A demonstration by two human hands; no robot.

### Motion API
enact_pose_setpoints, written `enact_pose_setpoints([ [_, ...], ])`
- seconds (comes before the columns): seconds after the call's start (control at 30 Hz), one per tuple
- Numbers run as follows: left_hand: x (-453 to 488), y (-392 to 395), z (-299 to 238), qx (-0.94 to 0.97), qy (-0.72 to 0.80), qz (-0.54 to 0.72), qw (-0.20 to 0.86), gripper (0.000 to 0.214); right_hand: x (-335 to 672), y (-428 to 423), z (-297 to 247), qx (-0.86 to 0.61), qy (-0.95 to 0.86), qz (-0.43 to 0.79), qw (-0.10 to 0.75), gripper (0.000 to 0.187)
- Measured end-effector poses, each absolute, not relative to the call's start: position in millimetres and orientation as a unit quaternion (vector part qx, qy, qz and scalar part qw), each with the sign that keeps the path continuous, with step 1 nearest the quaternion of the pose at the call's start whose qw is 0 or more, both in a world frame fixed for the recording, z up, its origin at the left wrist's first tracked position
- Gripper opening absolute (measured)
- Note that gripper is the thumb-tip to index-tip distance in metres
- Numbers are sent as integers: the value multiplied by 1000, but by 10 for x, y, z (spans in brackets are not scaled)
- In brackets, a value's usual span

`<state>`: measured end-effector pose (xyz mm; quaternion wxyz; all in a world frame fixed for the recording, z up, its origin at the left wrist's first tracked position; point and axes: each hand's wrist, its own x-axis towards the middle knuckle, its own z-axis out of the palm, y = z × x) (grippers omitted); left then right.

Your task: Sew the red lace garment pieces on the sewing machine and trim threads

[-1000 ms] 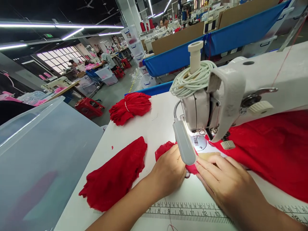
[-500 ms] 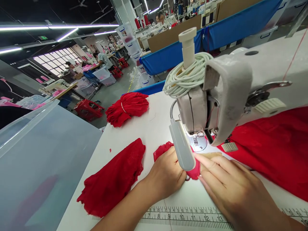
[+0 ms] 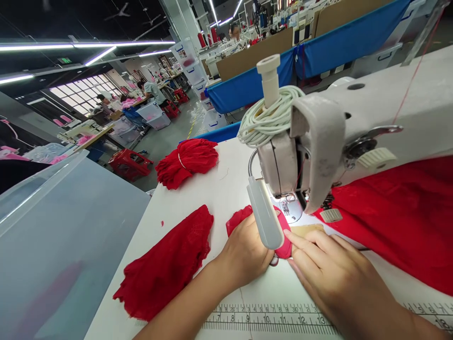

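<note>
Nearest edge: a printed ruler strip [image 3: 272, 318] runs along the front of the white tabletop [image 3: 226, 189]. Both forearms come in over it.

Left hand [image 3: 247, 252] lies palm down on a small red fabric piece [image 3: 239, 218], fingers curled loosely over the cloth and pressing it flat; no closed grip around it that can be seen. Right hand [image 3: 332, 276] lies flat just beside it, fingers stretched out, fingertips [image 3: 292, 237] touching the right end of the same red piece. Open grip, pressing rather than pinching. The piece sits between the two hands, directly below the head of the sewing machine [image 3: 318, 141]; its middle is hidden behind the machine's pale lamp arm [image 3: 265, 219]. The needle area is partly hidden, so contact with the cloth cannot be told.

Left of the left hand, apart from it: a flat stack of red fabric [image 3: 170, 264]. Right of the machine head: a broad spread of red cloth [image 3: 399, 222] passing under the machine arm.

On top of the machine head: a coil of white cord [image 3: 269, 120] wound about a post.

Further back on the tabletop: a tied red bundle [image 3: 187, 160]. Far left, beside the tabletop: a clear plastic bin [image 3: 60, 236].

Beyond: blue cloth barrier [image 3: 318, 56], red stool [image 3: 129, 160], other workers at distant stations.
</note>
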<state>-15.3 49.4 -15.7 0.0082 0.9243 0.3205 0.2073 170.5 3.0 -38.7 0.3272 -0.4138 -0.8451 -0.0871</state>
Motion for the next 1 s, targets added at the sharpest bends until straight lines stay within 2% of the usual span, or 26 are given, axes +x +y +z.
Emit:
enact_pose_setpoints([
  [0.37,-160,585,-184,923,307,227,41,15,1703,76,-389,-412,-846,-88,326,30],
  [0.6,-171,597,-220,923,300,237,42,26,1709,67,-376,-421,-839,-94,331,32],
  [0.83,-145,577,-182,925,287,245,38,20,1696,77,-378,-404,-847,-88,334,29],
  [1.0,-138,571,-162,925,285,245,48,24,1693,105,-412,-413,-850,-101,312,28],
])
